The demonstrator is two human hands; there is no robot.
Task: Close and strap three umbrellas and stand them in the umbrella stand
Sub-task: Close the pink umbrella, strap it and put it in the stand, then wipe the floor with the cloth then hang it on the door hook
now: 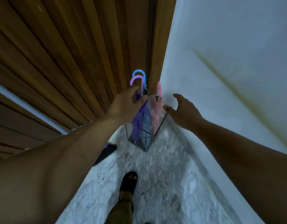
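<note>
Umbrellas: purple [138, 120], blue [146, 122] and pink [155, 117] all standing in the wire stand [162, 122], floor corner
Left hand [123, 104]: fingers loosely curled at purple one, grip unclear
Right hand [182, 110]: fingers spread, holding nothing

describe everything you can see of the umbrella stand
The stand is a thin dark wire frame with open sides, tapering down to the speckled floor. It sits upright in the corner between the wooden door and the white wall. Three closed umbrellas stand in it: purple, blue and pink, handles up. The right hand reaches near its top rim; contact is unclear. The left hand is at the purple umbrella, not the stand.
</note>
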